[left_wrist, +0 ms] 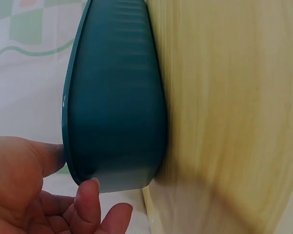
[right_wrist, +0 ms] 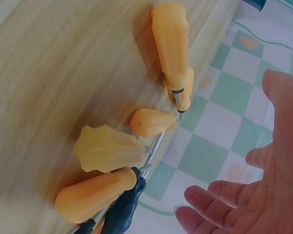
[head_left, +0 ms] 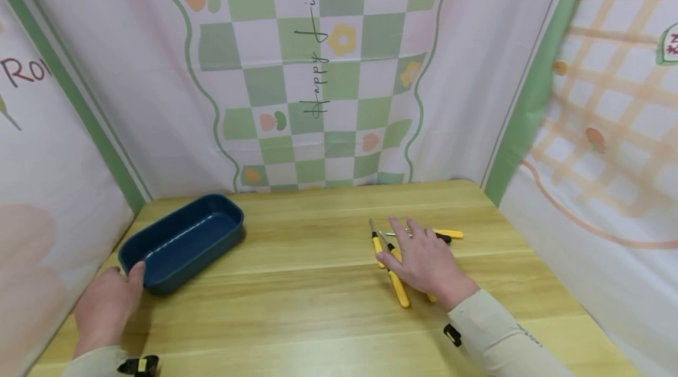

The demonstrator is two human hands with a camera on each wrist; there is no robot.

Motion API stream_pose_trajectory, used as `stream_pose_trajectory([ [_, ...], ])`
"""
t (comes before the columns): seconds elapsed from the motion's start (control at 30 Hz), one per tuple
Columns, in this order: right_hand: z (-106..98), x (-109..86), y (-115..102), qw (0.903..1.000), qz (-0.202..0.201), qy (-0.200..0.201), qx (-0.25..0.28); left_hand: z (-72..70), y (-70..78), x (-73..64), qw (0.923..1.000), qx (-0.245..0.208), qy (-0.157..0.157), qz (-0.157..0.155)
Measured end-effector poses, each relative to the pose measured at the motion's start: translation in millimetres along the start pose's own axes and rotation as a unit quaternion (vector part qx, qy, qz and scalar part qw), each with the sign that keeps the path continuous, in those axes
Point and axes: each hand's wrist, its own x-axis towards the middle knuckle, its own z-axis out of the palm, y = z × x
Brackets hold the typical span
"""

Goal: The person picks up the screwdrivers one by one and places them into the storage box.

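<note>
Head: left hand (head_left: 108,305) pinches near end of blue tray (head_left: 185,242), left on table (head_left: 296,312); right hand (head_left: 425,260), fingers spread, over screwdrivers (head_left: 399,291).
Left wrist: thumb (left_wrist: 50,158) at tray rim.
Right wrist: hand beside yellow handles (right_wrist: 112,148).

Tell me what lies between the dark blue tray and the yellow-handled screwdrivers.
Nothing but bare wooden tabletop separates the dark blue tray from the yellow-handled screwdrivers, as the head view shows.

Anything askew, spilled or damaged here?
Nothing looks spilled. The screwdrivers lie jumbled below the right hand, pointing different ways. The blue bin has pale specks on its rim; scuffs or glare, I cannot tell.
</note>
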Motion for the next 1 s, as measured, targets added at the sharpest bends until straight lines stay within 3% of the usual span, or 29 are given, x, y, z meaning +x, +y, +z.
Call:
stream_pose_trajectory([
  [0.43, 0, -2.6, 2, 0.9951, 0.030, -0.037, 0.087, -0.6, -1.1, -0.4, 0.9997, -0.007, 0.004, 0.022],
  [0.8, -1, -8.4, 2, 0.9859, 0.050, -0.085, 0.135, 2.1, -2.7, 2.3, 0.9998, -0.014, -0.006, 0.015],
  [1.0, 0, -10.5, 1, 0.9841, 0.056, -0.087, 0.144, 3.4, -2.8, 3.1, 0.9997, -0.018, -0.006, 0.015],
])
